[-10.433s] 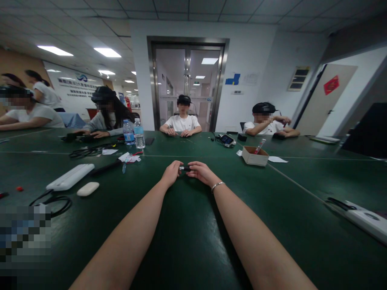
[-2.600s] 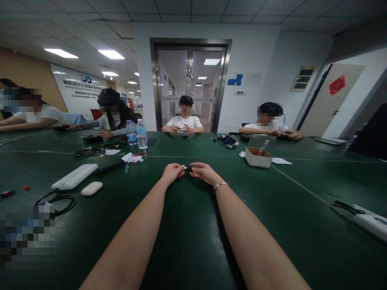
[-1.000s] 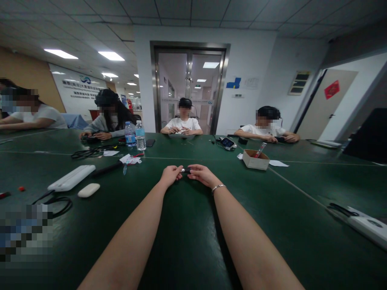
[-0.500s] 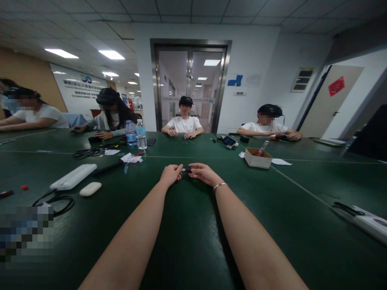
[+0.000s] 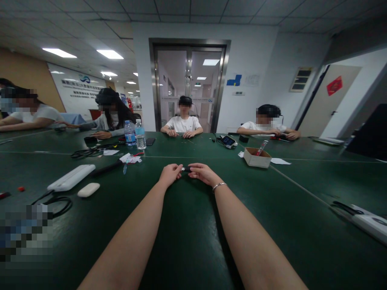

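Head cam: left hand (image 5: 170,176) is pinching the silver end of a small stick (image 5: 186,169), right hand (image 5: 205,174) is gripping its black end, all by the fingers (image 5: 195,170). Stick is sitting mid bench (image 5: 187,225), well in from the far edge; box (image 5: 256,161) is standing nearer that edge.

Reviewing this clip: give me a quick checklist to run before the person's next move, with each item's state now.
1. Left hand has hold of the small piece: ok, fingers at its silver end.
2. Right hand has hold too: ok, fingers at its black end.
3. Silver and black parts firmly joined: cannot tell, too small and partly covered by fingers.
4. White case apart from both hands: ok, it lies to the left.
5. Box apart from the right hand: ok, it stands beyond, to the right.
6. Bottles upright: ok, both stand.
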The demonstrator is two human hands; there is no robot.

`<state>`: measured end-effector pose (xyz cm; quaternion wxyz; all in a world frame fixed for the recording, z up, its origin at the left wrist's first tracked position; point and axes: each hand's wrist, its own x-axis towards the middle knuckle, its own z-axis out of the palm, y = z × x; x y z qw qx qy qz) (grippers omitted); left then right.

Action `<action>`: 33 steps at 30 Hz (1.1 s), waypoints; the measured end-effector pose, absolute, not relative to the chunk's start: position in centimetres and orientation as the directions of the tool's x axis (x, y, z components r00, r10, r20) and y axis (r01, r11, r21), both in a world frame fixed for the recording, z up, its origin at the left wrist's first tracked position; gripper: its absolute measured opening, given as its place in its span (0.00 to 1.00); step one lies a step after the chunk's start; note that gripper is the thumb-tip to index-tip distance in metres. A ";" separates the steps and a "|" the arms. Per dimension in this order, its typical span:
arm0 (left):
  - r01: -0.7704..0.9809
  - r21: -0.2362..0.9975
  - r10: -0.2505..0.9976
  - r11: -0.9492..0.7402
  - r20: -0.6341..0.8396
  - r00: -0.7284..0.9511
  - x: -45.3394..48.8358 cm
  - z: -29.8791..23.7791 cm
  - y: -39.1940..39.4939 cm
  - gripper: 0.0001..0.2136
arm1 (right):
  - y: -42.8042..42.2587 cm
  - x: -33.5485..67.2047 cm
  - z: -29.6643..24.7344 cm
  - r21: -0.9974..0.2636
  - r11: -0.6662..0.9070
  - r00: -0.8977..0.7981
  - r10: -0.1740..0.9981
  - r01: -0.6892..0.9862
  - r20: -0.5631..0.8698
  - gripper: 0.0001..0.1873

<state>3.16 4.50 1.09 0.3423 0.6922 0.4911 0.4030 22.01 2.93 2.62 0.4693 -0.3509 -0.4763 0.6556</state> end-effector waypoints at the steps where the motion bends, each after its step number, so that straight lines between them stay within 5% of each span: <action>1: 0.396 0.872 0.954 -0.287 0.226 0.195 3.2 1.0 4.6 0.19 | 2.9 22.0 2.6 -0.954 -0.105 -0.311 0.950 -0.280 -0.013 0.12; 26: 0.192 0.926 0.917 -0.326 0.261 0.301 3.1 2.0 4.0 0.16 | 3.0 21.9 2.6 -0.948 -0.118 -0.281 0.959 -0.294 -0.032 0.06; 33: 0.205 0.953 0.952 -0.223 0.168 0.255 3.1 2.2 3.9 0.15 | 3.1 22.0 2.5 -0.955 -0.088 -0.288 0.958 -0.282 -0.003 0.07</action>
